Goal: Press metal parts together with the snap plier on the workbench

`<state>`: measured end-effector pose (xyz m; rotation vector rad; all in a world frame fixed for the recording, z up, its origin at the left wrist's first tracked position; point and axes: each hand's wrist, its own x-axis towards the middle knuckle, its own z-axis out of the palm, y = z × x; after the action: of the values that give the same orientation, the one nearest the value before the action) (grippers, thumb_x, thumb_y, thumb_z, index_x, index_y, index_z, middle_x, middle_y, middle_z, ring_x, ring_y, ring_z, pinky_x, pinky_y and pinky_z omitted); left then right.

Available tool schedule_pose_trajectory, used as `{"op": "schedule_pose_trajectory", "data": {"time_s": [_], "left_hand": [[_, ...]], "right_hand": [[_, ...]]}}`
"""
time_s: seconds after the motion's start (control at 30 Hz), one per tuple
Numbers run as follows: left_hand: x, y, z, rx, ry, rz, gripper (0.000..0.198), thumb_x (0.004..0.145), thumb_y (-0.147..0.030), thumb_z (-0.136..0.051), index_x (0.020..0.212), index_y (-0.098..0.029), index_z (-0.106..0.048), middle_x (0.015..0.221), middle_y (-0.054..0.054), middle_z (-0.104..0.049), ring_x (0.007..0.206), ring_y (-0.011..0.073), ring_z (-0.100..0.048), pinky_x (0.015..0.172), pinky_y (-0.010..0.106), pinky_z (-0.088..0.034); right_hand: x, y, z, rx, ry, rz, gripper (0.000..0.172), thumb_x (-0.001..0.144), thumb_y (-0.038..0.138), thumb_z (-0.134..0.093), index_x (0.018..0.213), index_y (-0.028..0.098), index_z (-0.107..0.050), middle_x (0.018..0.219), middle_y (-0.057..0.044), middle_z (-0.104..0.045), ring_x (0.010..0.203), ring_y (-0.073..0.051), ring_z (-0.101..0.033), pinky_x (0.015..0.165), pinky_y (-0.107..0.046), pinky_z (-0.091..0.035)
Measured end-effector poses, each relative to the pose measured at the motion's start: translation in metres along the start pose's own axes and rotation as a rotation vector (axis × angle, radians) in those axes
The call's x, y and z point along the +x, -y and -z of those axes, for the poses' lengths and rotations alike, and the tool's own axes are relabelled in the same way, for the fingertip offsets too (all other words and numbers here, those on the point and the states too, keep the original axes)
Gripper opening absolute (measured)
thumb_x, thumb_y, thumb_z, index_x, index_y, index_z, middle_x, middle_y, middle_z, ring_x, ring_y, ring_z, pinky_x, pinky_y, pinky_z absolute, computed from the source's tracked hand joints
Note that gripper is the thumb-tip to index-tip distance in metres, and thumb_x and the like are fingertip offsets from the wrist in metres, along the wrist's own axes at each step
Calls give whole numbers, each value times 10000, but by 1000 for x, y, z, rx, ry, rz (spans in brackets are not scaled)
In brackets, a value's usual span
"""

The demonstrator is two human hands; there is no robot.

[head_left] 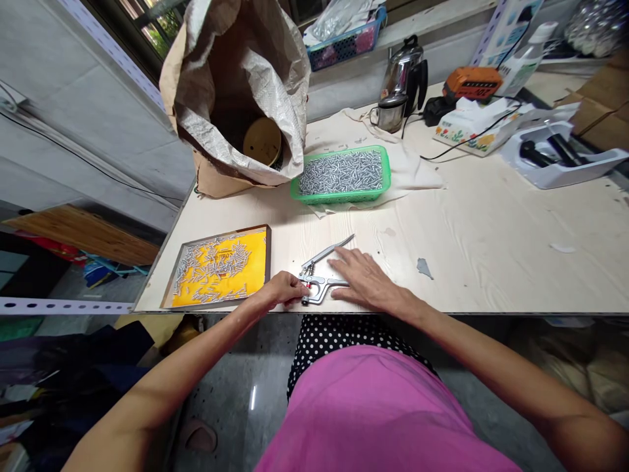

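Note:
A pair of grey metal hand-press pliers (322,283) with a spring and spread handles lies at the table's front edge. My left hand (285,289) is at its jaw end, thumb and fingers pinched together beside a small red part. Whatever lies between those fingertips is too small to make out. My right hand (366,278) rests over the handle end, fingers stretched out and apart, the index finger near the upper handle and the thumb by the lower one. Left of the pliers is a shallow tray (268,262) with a yellow bottom, where many small silver pins lie scattered.
Behind the pliers stands a green basket (386,177) full of small silver pins. A large paper-and-woven sack (289,78) gapes open at the back left. Farther right are a metal kettle (405,69), a tissue box (466,131), an orange battery (472,83) and a white tray (565,172).

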<state>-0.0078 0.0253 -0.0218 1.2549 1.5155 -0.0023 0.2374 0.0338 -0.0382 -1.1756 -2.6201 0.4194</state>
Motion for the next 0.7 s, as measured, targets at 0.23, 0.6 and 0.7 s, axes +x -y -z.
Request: {"op": "schedule_pose_trajectory", "data": {"time_s": [0.23,0.6,0.7], "left_hand": [[-2,-4,-2,9,-18,43,494,545,-611,-765,532,-161,-559,409,-51,-473,400,74,-382,432,221,-280],[-16,-7,-9,296,-309,-2,423,847,-502,-588,613,-150,-613,521,-3,-538,502,121,-491,533,249,-334],[-23,-16,-22,509,-562,-246,297,907,-389,-561,772,-150,-675,777,55,-631,729,171,-578,662,267,-410]], "right_hand": [[22,-28,10,-60,130,43,944,683,601,-754,1423,128,-407,1422,-223,-452,1351,-404,-331,1068,-603,-263],[16,-10,23,-123,132,-7,507,795,491,-704,1126,124,-590,1134,-150,-603,1022,-306,-510,835,-412,-373],[13,-6,21,-109,122,-11,400,824,424,-698,1077,128,-602,1106,-142,-607,1019,-293,-509,827,-391,-371]]}}
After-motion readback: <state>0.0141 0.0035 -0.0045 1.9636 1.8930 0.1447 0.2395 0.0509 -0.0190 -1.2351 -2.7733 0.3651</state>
